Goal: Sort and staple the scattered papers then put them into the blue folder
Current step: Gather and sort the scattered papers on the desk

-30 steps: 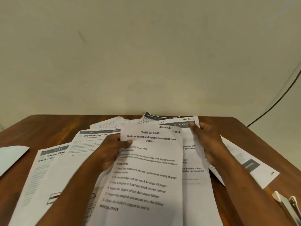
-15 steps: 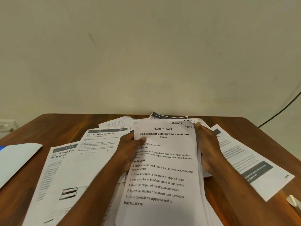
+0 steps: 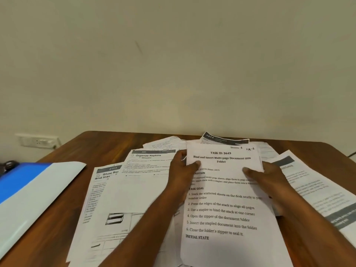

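A stack of printed sheets (image 3: 223, 207), topped by a page headed "TASK ID: 3649", lies in front of me on the wooden table (image 3: 107, 143). My left hand (image 3: 182, 170) grips the stack's left edge, thumb on top of the page. My right hand (image 3: 267, 176) grips the right edge, thumb also on top. More loose sheets lie scattered around: "Organize Napkins" (image 3: 148, 166), "Shoe Rack" (image 3: 104, 191) at the left, another sheet (image 3: 312, 189) at the right. The blue folder (image 3: 25, 187), with a pale flap, lies at the far left. No stapler shows in this view.
A wall socket strip (image 3: 38, 140) sits on the wall behind the table's left corner. A dark object (image 3: 8, 164) lies beyond the folder. A black cable (image 3: 351, 154) runs off at the right edge. The beige wall stands close behind the table.
The view has swung left, bringing the blue folder in and the stapler out. Both hands have drawn the sheets together into one squared stack; my right thumb now lies on top.
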A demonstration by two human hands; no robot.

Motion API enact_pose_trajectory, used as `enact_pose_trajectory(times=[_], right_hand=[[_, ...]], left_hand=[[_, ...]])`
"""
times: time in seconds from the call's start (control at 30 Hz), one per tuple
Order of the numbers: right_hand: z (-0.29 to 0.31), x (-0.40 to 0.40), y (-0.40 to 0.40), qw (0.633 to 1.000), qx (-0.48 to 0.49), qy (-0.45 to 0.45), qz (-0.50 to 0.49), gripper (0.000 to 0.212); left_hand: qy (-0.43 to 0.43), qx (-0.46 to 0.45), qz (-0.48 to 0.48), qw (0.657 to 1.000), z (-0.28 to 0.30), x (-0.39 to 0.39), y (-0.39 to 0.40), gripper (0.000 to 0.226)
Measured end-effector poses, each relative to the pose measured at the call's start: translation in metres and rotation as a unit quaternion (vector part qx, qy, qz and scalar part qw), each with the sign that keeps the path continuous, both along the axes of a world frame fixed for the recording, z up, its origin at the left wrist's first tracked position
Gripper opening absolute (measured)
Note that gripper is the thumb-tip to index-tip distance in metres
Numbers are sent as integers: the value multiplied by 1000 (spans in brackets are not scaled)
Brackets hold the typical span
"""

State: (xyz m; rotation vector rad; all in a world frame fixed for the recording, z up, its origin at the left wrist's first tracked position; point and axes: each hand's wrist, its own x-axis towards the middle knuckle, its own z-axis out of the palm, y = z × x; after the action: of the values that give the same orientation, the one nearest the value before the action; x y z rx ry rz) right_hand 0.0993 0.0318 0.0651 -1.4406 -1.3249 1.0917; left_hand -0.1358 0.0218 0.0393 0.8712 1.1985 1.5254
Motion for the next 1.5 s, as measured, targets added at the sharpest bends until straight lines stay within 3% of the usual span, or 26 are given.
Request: enact_pose_trajectory(times=[0.07,0.13,0.2,0.33,0.63,0.8,0.87,0.97,1.0,1.07,1.1,1.17,1.23,1.3,1.4,1.43,1.5], right_hand=[[-1,-2,0,1000,-4,-1,-7,11],[2,-2,0,1000,5,1,-13,9],[6,-1,-2,999,7,27,-25,11],[12,2,-5,998,-6,69,-13,10],[9,15,-2,998,-40,-1,39,20],[6,11,-1,1000,1,-27,15,24],[13,14,-4,1000,-3,-22,15,33],[22,25,-8,999,-8,9,40,87],[22,30,-6,999,3,16,38,94],[25,32,-6,998,-7,40,47,57],[25,33,-6,997,-8,58,49,35],[22,33,-7,997,-15,53,51,24],[24,29,-11,997,-26,39,59,41],[23,25,-14,997,-33,22,61,64],[26,20,-18,997,-30,15,65,52],[27,19,-18,998,-29,9,62,57],[27,17,-19,998,-31,0,59,97]], left_hand=[[-29,-16,3,999,2,1,1,51],[-32,-46,-17,998,4,2,0,50],[-19,-62,-94,993,5,0,-4,41],[-9,-54,-206,977,-2,-1,-8,47],[21,-45,-92,995,-7,15,-5,35],[35,-40,-103,993,-2,15,-8,32],[55,-44,-93,993,12,4,-8,28],[92,-69,-25,993,35,-25,-7,34],[139,-75,18,987,37,-38,-6,39],[275,-83,121,950,31,-68,-5,51],[347,-95,170,918,25,-84,-6,57],[455,-140,244,845,14,-111,-10,67],[496,-215,271,796,6,-132,-15,83],[498,-283,257,778,1,-145,-19,103],[496,-309,245,773,-7,-159,-19,116],[494,-307,247,775,-8,-161,-19,115],[481,-301,252,784,-8,-165,-17,107]])
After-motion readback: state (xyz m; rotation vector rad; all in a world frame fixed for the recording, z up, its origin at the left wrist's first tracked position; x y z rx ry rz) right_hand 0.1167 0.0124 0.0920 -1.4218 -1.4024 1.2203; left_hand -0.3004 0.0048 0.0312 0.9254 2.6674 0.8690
